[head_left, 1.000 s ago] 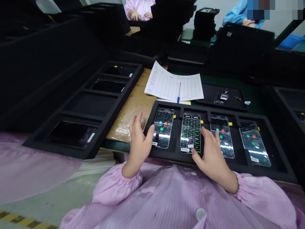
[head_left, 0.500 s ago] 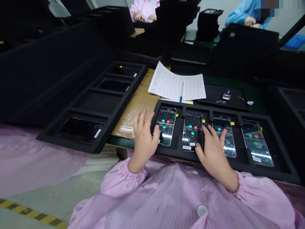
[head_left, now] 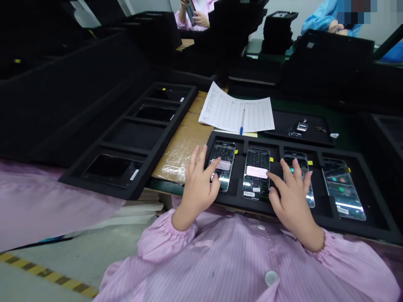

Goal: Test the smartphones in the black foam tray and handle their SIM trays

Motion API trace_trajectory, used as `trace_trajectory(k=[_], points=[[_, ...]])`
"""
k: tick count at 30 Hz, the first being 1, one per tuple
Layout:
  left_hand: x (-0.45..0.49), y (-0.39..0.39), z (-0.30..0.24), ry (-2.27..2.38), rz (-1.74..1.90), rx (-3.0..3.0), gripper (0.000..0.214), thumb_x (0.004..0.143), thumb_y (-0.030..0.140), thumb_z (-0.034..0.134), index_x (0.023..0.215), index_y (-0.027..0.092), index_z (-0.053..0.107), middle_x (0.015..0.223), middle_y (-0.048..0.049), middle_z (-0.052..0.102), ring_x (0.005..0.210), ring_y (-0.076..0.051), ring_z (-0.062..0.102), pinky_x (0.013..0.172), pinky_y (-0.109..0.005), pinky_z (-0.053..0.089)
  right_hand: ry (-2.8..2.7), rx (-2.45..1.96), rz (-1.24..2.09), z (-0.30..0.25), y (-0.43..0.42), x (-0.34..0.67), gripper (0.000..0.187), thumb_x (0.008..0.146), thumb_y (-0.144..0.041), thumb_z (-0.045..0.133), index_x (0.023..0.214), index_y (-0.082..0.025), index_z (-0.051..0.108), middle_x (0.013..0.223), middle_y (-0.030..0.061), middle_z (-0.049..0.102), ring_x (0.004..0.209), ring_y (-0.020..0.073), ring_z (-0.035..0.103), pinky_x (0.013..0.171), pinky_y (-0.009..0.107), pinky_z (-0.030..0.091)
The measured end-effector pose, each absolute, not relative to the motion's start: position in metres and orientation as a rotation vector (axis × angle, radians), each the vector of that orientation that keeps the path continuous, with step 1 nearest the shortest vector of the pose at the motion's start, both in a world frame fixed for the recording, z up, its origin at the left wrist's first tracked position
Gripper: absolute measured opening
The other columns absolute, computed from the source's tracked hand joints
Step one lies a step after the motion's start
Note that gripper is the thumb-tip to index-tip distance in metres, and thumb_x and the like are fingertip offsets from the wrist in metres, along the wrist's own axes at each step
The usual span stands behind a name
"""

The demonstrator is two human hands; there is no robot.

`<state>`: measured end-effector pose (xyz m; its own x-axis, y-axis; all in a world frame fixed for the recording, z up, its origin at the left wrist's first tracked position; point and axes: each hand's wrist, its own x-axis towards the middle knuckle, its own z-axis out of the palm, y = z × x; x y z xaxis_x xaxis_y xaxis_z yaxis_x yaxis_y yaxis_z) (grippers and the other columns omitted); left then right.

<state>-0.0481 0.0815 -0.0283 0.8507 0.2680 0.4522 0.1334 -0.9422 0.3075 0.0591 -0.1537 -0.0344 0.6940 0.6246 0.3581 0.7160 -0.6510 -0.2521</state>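
Note:
A black foam tray [head_left: 371, 228] in front of me holds several lit phones side by side. My left hand [head_left: 199, 186] rests spread over the leftmost phone [head_left: 224, 159], a fingertip touching its screen. My right hand [head_left: 291, 197] lies with fingers apart across the second phone [head_left: 256, 174] and the third phone [head_left: 302, 167]. The first two screens show a pale pop-up box. A fourth phone [head_left: 343, 188] lies untouched at the right. Neither hand grips anything.
A second black tray [head_left: 107, 140] at the left holds dark phones in some slots. A printed sheet [head_left: 236, 113] with a blue pen lies behind the phones, beside small metal parts [head_left: 297, 128]. Other workers' hands [head_left: 198, 16] show at the back.
Pale pop-up boxes have appeared on the first two screens. My left hand moved right onto the leftmost phone. My right hand slid right, fingers now over the third phone.

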Motion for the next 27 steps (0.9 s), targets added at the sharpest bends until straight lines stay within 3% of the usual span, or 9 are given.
trace_trajectory(k=[4,10,17,23,27], points=[[-0.055,0.083,-0.028,0.232,0.817,2.731,0.04,0.091,0.012,0.044,0.124,0.016,0.066,0.16,-0.0168,0.037,0.152,-0.035,0.025,0.119,-0.062,0.032,-1.065,-2.514,-0.33,-0.034,-0.152,0.058,0.035,0.099,-0.023,0.043,0.115,-0.016,0.074,0.156,0.0173,0.04,0.152,0.0444,0.017,0.115,0.078,0.009],[-0.05,0.082,-0.025,0.069,0.542,2.859,0.039,0.091,0.02,0.048,0.125,0.021,0.067,0.166,-0.0137,0.025,0.154,-0.04,0.019,0.115,-0.065,0.034,-0.993,-2.461,-0.438,-0.031,-0.165,0.059,0.034,0.1,-0.024,0.042,0.117,-0.015,0.07,0.153,0.017,0.045,0.151,0.0418,0.023,0.116,0.077,0.01],[-0.045,0.084,-0.027,0.087,0.507,2.873,0.049,0.096,0.024,0.042,0.144,0.013,0.048,0.166,-0.0211,0.022,0.156,-0.038,0.012,0.118,-0.065,0.029,-0.653,-2.586,-0.604,-0.035,-0.214,0.082,0.034,0.098,-0.025,0.042,0.113,-0.014,0.07,0.146,0.0181,0.051,0.148,0.0451,0.028,0.114,0.079,0.015],[-0.043,0.085,-0.029,0.114,0.518,2.905,0.051,0.098,0.027,0.041,0.146,0.012,0.044,0.164,-0.0225,0.025,0.155,-0.043,0.015,0.116,-0.068,0.031,-0.757,-2.731,-0.428,-0.043,-0.214,0.092,0.041,0.099,-0.023,0.04,0.131,-0.015,0.066,0.16,0.02,0.032,0.152,0.0463,0.015,0.116,0.074,0.02],[-0.043,0.088,-0.03,0.12,0.519,2.899,0.053,0.098,0.029,0.041,0.15,0.015,0.039,0.165,-0.0221,0.025,0.155,-0.043,0.013,0.117,-0.069,0.03,-0.594,-2.704,-0.51,-0.041,-0.23,0.102,0.042,0.098,-0.024,0.037,0.128,-0.015,0.065,0.158,0.0181,0.036,0.152,0.0419,0.019,0.117,0.073,0.019]])
